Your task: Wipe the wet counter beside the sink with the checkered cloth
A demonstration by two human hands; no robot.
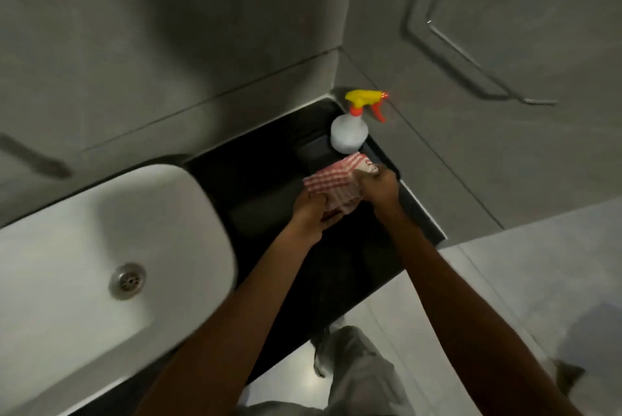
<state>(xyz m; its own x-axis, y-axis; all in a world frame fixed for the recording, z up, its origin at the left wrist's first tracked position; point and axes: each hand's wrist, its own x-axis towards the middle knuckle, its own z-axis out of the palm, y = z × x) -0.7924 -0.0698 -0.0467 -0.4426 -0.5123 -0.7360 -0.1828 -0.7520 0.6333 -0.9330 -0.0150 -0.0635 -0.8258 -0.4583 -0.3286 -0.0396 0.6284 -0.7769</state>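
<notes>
A red-and-white checkered cloth [331,181] is bunched up just above the dark counter [259,180], to the right of the white sink [101,247]. My left hand [311,210] grips the cloth's near lower edge. My right hand [378,188] grips its right end, close to the counter's right rim. Both hands hold the cloth between them; the picture is blurred, so I cannot tell whether the cloth touches the counter.
A white spray bottle [350,134] with a yellow and orange trigger head stands in the counter's far right corner, just behind the cloth. Grey walls close the back and right side. A metal rail [471,58] hangs on the right wall. The sink drain [127,281] lies at left.
</notes>
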